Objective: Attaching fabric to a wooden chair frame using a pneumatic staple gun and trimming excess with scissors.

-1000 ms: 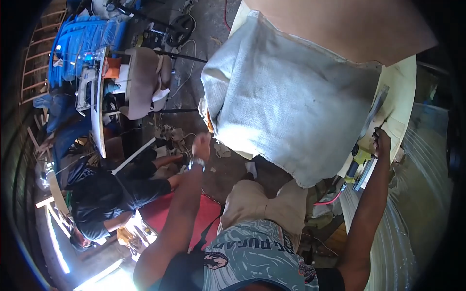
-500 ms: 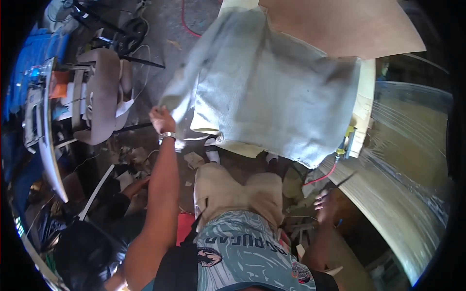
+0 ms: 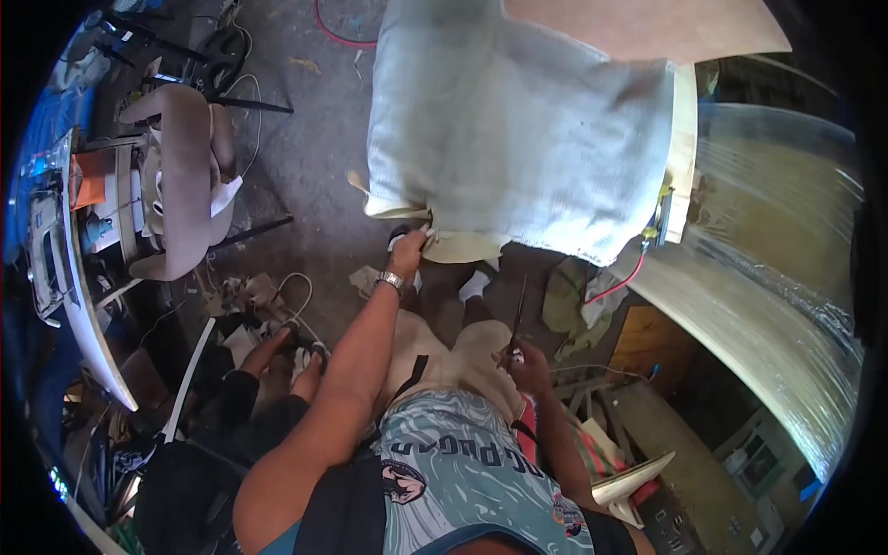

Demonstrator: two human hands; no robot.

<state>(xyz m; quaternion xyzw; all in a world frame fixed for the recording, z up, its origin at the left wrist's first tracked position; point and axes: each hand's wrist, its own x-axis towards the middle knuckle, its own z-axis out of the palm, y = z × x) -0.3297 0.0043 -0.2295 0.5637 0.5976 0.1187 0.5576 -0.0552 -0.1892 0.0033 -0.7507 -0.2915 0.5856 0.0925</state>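
Observation:
My left hand [image 3: 407, 250] pinches the lower left edge of a grey fabric sheet [image 3: 518, 139], where yellowish padding [image 3: 462, 248] shows underneath. The fabric drapes over a pale board [image 3: 682, 157], with a brown sheet [image 3: 638, 23] across its top. My right hand [image 3: 523, 365], low in front of my lap, grips a long, thin dark blade-like tool [image 3: 520, 305]. A yellow-green air tool [image 3: 662, 211] with a red hose [image 3: 629, 277] lies at the board's right edge.
An upholstered piece [image 3: 185, 185] and a cluttered work table [image 3: 97, 277] stand at left. A co-worker's leg [image 3: 268, 356] is among scraps at lower left. A plastic-wrapped item [image 3: 777, 277] fills the right side, and stray cords cross the floor.
My right hand has left the board with the dark tool and come down toward my lap. My left hand swung out left with the fabric, then came in to its bottom edge.

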